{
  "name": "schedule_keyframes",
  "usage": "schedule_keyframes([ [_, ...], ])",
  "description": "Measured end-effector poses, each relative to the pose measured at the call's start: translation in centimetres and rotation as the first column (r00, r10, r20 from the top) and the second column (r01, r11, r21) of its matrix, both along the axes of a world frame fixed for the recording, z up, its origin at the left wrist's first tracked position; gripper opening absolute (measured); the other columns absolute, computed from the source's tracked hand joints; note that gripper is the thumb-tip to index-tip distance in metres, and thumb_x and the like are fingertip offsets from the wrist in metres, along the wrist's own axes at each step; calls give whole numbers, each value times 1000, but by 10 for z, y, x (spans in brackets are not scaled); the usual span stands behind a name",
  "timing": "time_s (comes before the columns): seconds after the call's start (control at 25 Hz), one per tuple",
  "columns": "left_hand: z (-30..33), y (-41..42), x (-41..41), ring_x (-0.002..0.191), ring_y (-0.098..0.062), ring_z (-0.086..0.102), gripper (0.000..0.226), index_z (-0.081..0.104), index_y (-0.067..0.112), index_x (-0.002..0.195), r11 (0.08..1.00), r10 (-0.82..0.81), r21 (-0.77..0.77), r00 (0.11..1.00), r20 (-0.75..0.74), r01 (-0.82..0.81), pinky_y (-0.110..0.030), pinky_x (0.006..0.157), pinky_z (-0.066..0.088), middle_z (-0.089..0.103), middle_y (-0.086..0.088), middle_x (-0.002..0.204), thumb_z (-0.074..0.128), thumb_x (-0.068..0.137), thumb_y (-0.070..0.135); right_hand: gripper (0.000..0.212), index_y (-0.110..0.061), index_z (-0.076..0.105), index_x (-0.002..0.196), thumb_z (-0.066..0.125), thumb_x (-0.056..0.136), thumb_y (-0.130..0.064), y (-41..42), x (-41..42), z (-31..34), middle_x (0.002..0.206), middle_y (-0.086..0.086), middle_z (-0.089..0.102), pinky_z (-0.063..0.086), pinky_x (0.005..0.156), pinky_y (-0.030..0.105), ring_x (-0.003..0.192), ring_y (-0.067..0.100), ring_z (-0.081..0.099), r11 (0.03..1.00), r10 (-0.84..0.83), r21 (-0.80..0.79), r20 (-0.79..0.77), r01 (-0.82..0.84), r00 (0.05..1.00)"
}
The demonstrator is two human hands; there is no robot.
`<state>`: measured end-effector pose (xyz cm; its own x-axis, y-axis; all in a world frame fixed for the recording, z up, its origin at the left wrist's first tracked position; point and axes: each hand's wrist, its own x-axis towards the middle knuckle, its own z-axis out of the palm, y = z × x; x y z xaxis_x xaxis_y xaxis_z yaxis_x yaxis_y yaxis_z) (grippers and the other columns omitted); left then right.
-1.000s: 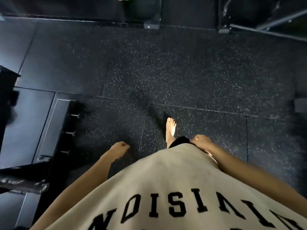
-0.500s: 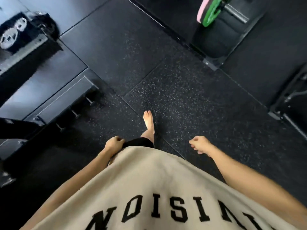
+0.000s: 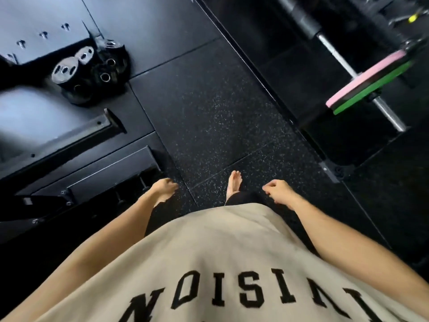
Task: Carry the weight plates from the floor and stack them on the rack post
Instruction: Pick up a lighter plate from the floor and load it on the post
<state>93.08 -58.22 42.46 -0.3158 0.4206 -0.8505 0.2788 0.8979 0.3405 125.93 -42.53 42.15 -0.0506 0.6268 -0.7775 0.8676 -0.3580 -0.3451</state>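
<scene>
Person standing on dark speckled rubber floor [image 3: 209, 117], looking down; beige shirt [image 3: 209, 263] with black block letters fills the near part of the view. Left hand [image 3: 163, 190] hangs at the side, near left of centre, fingers loosely curled, holding nothing. Right hand [image 3: 279, 191] hangs near right of centre, fingers also loosely curled, nothing in it. One bare foot [image 3: 234, 184] is on the floor between the two hands, toes pointing far. Weight plates [image 3: 92, 68] sit in a cluster at the far left: black plates with metal-ringed centre holes plus two grey plates with oval cutouts, touching each other; blurred, so cannot tell the exact count or whether they rest on the floor or on a low holder. They are well apart from both hands. Black metal rack frame [image 3: 76, 145] lies on the left between the plates and the left hand, with short pegs [image 3: 141, 182] sticking out just beside the left hand. Far right: a barbell [image 3: 343, 63] with a pink plate [image 3: 364, 77] and a green plate [image 3: 373, 89] side by side on its sleeve, over a dark platform [image 3: 290, 66].
</scene>
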Motion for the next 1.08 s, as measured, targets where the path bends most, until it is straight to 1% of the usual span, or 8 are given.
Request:
schedule_keyframes([
  [0.16, -16, 75, -47, 113, -39, 60, 36, 58, 1, 124, 998, 66, -23, 998, -10, -66, -37, 81, 49, 63, -22, 122, 50, 98, 25, 16, -16, 67, 98, 61, 93, -30, 107, -77, -18, 101, 8, 68, 49, 80, 37, 88, 21, 58, 979, 201, -45, 28, -200, 979],
  [0.24, -24, 109, -74, 113, -40, 60, 36, 58, 4, 123, 997, 55, -60, 998, -39, -57, -41, 84, 51, 63, -21, 122, 50, 97, 28, 13, -19, 67, 93, 64, 91, -32, 171, -124, -27, 106, 9, 70, 47, 80, 35, 89, 22, 59, 958, 278, -73, 23, -276, 960],
  [0.4, -10, 172, -139, 106, -30, 62, 28, 63, 11, 113, 966, 258, 17, 961, -97, -258, -36, 88, 50, 68, -11, 114, 53, 96, 30, 12, -21, 66, 93, 64, 91, -33, 278, -230, -23, 107, 7, 70, 53, 92, 40, 100, 26, 65, 892, 446, -109, 43, -439, 894],
  [0.56, -8, 216, -205, 105, -31, 63, 23, 65, 11, 105, 905, 426, 66, 894, -141, -421, -34, 86, 48, 69, -12, 113, 55, 95, 29, 16, -17, 63, 104, 59, 96, -30, 357, -347, -6, 103, 6, 67, 52, 82, 36, 94, 22, 63, 782, 621, -93, 26, -616, 784],
  [0.64, -12, 233, -234, 105, -32, 63, 23, 65, 12, 105, 863, 505, 64, 854, -123, -501, -35, 86, 50, 68, -13, 113, 56, 94, 30, 18, -15, 63, 106, 57, 97, -29, 387, -406, -5, 105, 6, 66, 50, 80, 35, 91, 20, 61, 718, 694, -92, 15, -690, 720],
  [0.76, -27, 255, -286, 104, -31, 63, 26, 66, 11, 111, 815, 579, 54, 809, -103, -577, -35, 85, 52, 67, -12, 113, 56, 94, 29, 21, -16, 63, 111, 56, 97, -30, 421, -489, -11, 107, 6, 65, 52, 92, 40, 96, 20, 61, 627, 777, -106, 16, -771, 630],
  [0.84, -37, 270, -325, 105, -30, 63, 27, 65, 11, 113, 807, 590, 40, 801, -97, -589, -35, 84, 51, 67, -12, 115, 55, 95, 29, 22, -15, 62, 112, 56, 97, -30, 439, -543, -15, 107, 6, 65, 52, 92, 40, 96, 21, 61, 578, 815, -100, 10, -810, 580],
  [1.08, -35, 302, -468, 97, -26, 61, 25, 62, 14, 113, 731, 682, 21, 729, -48, -682, -37, 80, 51, 66, -10, 112, 52, 97, 31, 18, -17, 63, 107, 58, 96, -30, 485, -719, 2, 109, 4, 64, 49, 90, 37, 99, 21, 59, 502, 865, -30, 8, -864, 502],
])
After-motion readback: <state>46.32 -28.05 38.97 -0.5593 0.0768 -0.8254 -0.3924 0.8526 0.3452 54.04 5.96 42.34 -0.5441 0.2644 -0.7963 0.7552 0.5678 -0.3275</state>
